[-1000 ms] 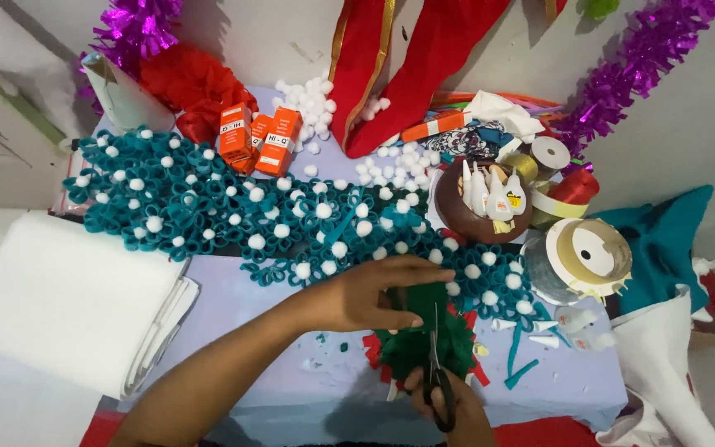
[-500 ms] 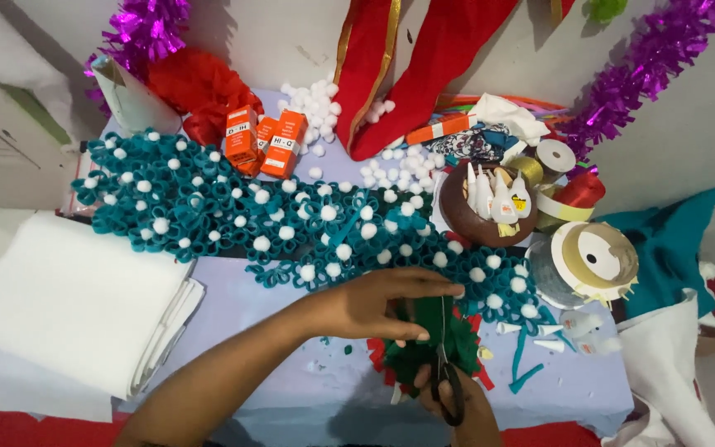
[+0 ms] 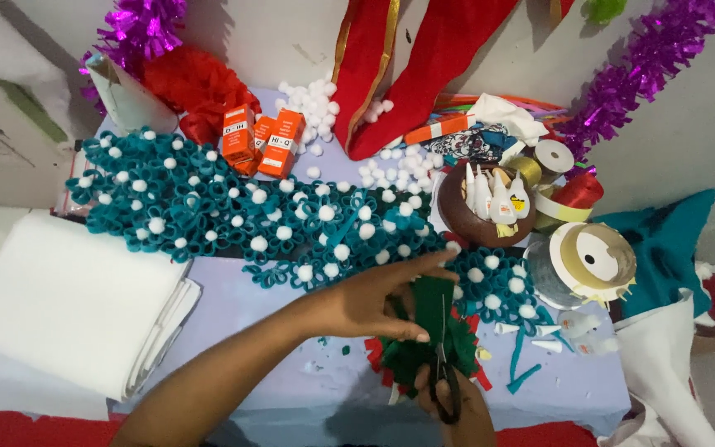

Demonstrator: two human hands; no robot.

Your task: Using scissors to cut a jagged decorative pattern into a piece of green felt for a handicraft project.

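L hand (image 3: 374,302) pinches dark green felt piece (image 3: 434,310) at table's (image 3: 275,372) near edge, R hand (image 3: 457,406) grips scissors (image 3: 444,377) cutting upward w/ blades close to L fingertips (image 3: 415,335): risk of nick or skewed cut.

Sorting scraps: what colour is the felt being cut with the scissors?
Dark green felt, clearest in the head view.

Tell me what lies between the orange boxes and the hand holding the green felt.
In the head view, the teal felt garland with white pom-poms stretches across between the orange boxes and the left hand holding the green felt.
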